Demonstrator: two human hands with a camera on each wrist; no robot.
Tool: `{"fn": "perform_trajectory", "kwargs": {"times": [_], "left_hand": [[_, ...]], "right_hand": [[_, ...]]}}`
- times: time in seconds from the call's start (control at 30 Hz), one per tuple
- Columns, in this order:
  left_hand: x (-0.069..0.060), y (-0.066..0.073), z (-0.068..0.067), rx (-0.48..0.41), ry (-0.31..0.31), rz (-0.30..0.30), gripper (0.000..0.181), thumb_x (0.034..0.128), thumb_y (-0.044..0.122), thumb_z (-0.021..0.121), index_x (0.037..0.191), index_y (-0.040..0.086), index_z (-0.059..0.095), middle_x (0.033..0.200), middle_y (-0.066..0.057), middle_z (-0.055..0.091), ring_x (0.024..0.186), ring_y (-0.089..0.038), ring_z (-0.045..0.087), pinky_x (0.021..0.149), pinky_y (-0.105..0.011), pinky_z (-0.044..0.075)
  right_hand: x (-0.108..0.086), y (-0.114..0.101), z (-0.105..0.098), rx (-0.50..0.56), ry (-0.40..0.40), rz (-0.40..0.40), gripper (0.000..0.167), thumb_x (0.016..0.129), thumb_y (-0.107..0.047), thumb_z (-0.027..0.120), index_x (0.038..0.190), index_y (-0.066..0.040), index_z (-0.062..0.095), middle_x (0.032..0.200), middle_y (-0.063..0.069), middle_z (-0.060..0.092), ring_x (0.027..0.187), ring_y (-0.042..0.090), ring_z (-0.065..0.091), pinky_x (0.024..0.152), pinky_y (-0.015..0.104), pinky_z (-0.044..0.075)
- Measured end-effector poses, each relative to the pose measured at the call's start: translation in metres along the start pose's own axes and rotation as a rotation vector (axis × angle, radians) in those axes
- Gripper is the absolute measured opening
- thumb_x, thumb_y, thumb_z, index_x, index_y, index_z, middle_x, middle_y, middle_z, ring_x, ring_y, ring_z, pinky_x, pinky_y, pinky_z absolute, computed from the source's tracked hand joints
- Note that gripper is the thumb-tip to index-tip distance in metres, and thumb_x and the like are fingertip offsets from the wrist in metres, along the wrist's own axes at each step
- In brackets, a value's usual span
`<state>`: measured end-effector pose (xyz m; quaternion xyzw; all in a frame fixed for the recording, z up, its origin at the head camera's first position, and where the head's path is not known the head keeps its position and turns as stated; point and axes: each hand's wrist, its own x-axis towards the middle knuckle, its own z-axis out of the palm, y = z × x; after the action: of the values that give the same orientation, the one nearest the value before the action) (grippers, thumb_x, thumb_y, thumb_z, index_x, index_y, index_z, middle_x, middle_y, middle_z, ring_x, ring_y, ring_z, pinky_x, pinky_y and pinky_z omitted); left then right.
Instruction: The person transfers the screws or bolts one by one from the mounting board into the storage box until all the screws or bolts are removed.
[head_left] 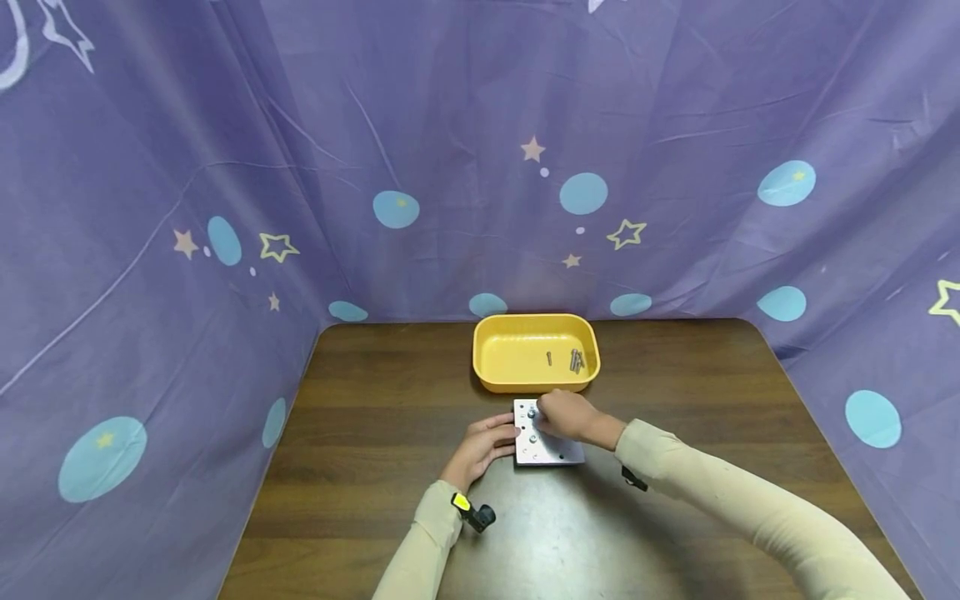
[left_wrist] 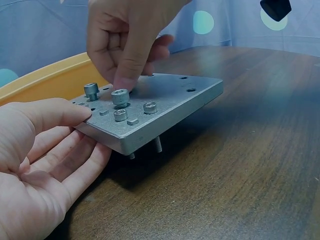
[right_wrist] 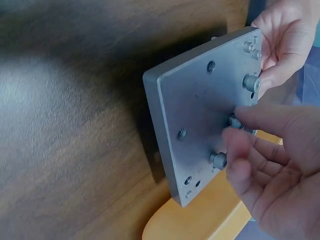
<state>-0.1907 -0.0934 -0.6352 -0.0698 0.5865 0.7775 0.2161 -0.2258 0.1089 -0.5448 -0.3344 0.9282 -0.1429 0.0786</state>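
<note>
A flat silver metal plate [head_left: 551, 456] with drilled holes is held tilted just over the table. My left hand [head_left: 483, 446] grips its left edge, thumb on top and fingers underneath. Above the plate, my right hand [head_left: 570, 414] pinches a socket-head screw [right_wrist: 234, 121] between thumb and forefinger at a hole. Other screws stand in the plate, among them a raised large one [left_wrist: 120, 97] and a lower small one [left_wrist: 150, 107]. A threaded shank [left_wrist: 158, 144] sticks out below the plate. In the left wrist view, the right fingers hide the pinched screw.
Just behind the plate stands a yellow tray [head_left: 510, 387]. A small pile of screws [head_left: 576, 361] lies in its right part, with a single screw [head_left: 549, 358] apart from them. The wooden table [head_left: 375, 392] meets a purple curtain [head_left: 450, 267] at the back.
</note>
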Motion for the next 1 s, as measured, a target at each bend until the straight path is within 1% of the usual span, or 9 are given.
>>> {"fn": "perform_trajectory", "kwargs": {"times": [0.13, 0.27, 0.37, 0.53, 0.6, 0.73, 0.8, 0.93, 1.0], "left_hand": [[0.001, 0.001, 0.002, 0.003, 0.036, -0.036, 0.048, 0.0947, 0.003, 0.068, 0.140, -0.007, 0.055, 0.110, -0.006, 0.073, 0.100, -0.015, 0.068, 0.090, -0.036, 0.061], [0.002, 0.002, 0.002, -0.003, 0.036, -0.046, 0.048, 0.0948, 0.003, 0.068, 0.140, -0.006, 0.056, 0.106, -0.003, 0.074, 0.099, -0.015, 0.069, 0.089, -0.035, 0.061], [0.002, 0.002, 0.002, -0.005, 0.034, -0.046, 0.048, 0.0948, 0.002, 0.067, 0.140, -0.006, 0.055, 0.105, -0.002, 0.074, 0.099, -0.015, 0.069, 0.088, -0.034, 0.061], [0.001, 0.002, 0.003, -0.008, 0.040, -0.052, 0.048, 0.0944, 0.002, 0.068, 0.140, -0.006, 0.055, 0.106, -0.003, 0.074, 0.099, -0.015, 0.069, 0.088, -0.034, 0.061], [0.002, 0.002, 0.003, -0.011, 0.046, -0.063, 0.048, 0.0941, 0.003, 0.068, 0.140, -0.005, 0.056, 0.108, -0.004, 0.074, 0.099, -0.015, 0.069, 0.088, -0.034, 0.061], [0.001, 0.003, 0.003, -0.008, 0.052, -0.067, 0.049, 0.0935, 0.003, 0.070, 0.140, -0.005, 0.056, 0.114, -0.007, 0.073, 0.100, -0.016, 0.069, 0.089, -0.035, 0.061], [0.001, 0.003, 0.003, -0.008, 0.054, -0.065, 0.049, 0.0931, 0.003, 0.070, 0.140, -0.005, 0.056, 0.115, -0.007, 0.072, 0.100, -0.016, 0.068, 0.089, -0.035, 0.061], [0.002, 0.002, 0.002, -0.010, 0.052, -0.060, 0.050, 0.0927, 0.003, 0.070, 0.139, -0.006, 0.056, 0.114, -0.007, 0.072, 0.099, -0.016, 0.068, 0.088, -0.034, 0.061], [0.002, 0.002, 0.002, -0.009, 0.050, -0.058, 0.050, 0.0928, 0.003, 0.070, 0.140, -0.006, 0.056, 0.114, -0.007, 0.073, 0.099, -0.016, 0.068, 0.088, -0.034, 0.061]], "right_hand": [[-0.002, -0.003, -0.003, 0.082, -0.032, -0.041, 0.026, 0.086, 0.001, 0.073, 0.070, -0.008, 0.055, 0.062, -0.008, 0.038, 0.055, 0.006, 0.035, 0.049, 0.019, 0.024], [-0.002, -0.005, -0.005, 0.124, -0.057, -0.032, 0.017, 0.078, 0.010, 0.074, 0.077, -0.001, 0.061, 0.064, -0.005, 0.044, 0.058, 0.008, 0.039, 0.051, 0.020, 0.028], [-0.001, -0.005, -0.005, 0.151, -0.039, -0.006, 0.016, 0.075, 0.008, 0.077, 0.077, -0.001, 0.063, 0.065, -0.004, 0.051, 0.059, 0.008, 0.043, 0.052, 0.020, 0.033], [0.001, -0.006, 0.000, 0.201, -0.009, 0.069, 0.017, 0.086, -0.003, 0.078, 0.074, -0.003, 0.066, 0.062, -0.005, 0.052, 0.055, 0.006, 0.043, 0.049, 0.018, 0.032], [0.002, -0.006, 0.002, 0.197, 0.002, 0.087, 0.017, 0.087, -0.002, 0.077, 0.074, -0.003, 0.067, 0.062, -0.003, 0.054, 0.056, 0.007, 0.044, 0.049, 0.019, 0.033], [0.002, -0.007, 0.003, 0.156, 0.033, 0.097, 0.015, 0.082, 0.004, 0.077, 0.073, -0.003, 0.067, 0.066, 0.001, 0.063, 0.059, 0.009, 0.051, 0.051, 0.023, 0.044], [0.002, -0.009, 0.003, 0.150, 0.041, 0.110, 0.018, 0.079, 0.006, 0.076, 0.070, -0.004, 0.065, 0.065, 0.001, 0.062, 0.058, 0.010, 0.051, 0.051, 0.024, 0.045], [0.002, -0.011, 0.005, 0.140, 0.050, 0.139, 0.037, 0.075, 0.012, 0.071, 0.056, -0.013, 0.051, 0.055, -0.006, 0.046, 0.053, 0.009, 0.038, 0.047, 0.023, 0.032], [0.002, -0.013, 0.006, 0.131, 0.050, 0.138, 0.041, 0.074, 0.016, 0.066, 0.054, -0.015, 0.048, 0.055, -0.007, 0.043, 0.053, 0.010, 0.036, 0.047, 0.023, 0.029]]}}
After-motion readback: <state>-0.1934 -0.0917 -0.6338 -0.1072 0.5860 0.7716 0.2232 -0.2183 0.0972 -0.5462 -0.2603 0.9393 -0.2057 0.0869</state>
